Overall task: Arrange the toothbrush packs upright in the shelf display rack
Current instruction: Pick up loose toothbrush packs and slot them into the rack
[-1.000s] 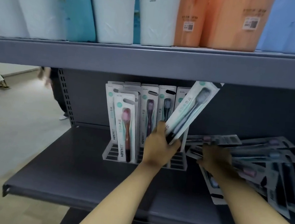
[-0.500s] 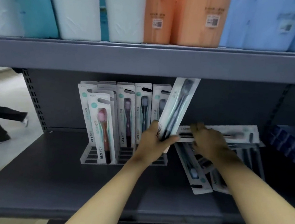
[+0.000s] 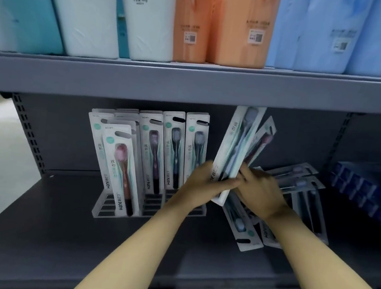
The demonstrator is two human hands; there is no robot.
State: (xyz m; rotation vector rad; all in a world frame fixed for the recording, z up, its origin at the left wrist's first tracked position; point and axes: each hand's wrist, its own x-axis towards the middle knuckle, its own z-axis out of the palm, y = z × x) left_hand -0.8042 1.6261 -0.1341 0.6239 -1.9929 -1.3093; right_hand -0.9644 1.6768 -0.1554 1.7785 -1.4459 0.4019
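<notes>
The left hand (image 3: 206, 182) grips the lower part of a pack (image 3: 236, 149), thumb across its printed face and fingers curled behind it. The pack leans to the right, its top close under the upper shelf (image 3: 191, 82), just right of the rack (image 3: 151, 211) and not yet seated in a slot. The right hand (image 3: 260, 190) meets it from the right and appears to pinch a second pack (image 3: 262, 143) that fans out behind the first; the blur there makes the finger positions uncertain. Several packs (image 3: 175, 147) already stand upright in the rack. Loose packs (image 3: 299, 178) lie flat and overlapped on the lower shelf (image 3: 55, 236), to the right of the rack.

Handling: each pack is judged light and thin, a card back with a clear blister over the brush. It should flex little along its length but may bow across its width. The film face is likely slick. The best hold is on the lower third, at the side edges, so that the bottom edge stays free to enter a slot. The upper end offers leverage only and may tip neighbouring packs.
</notes>
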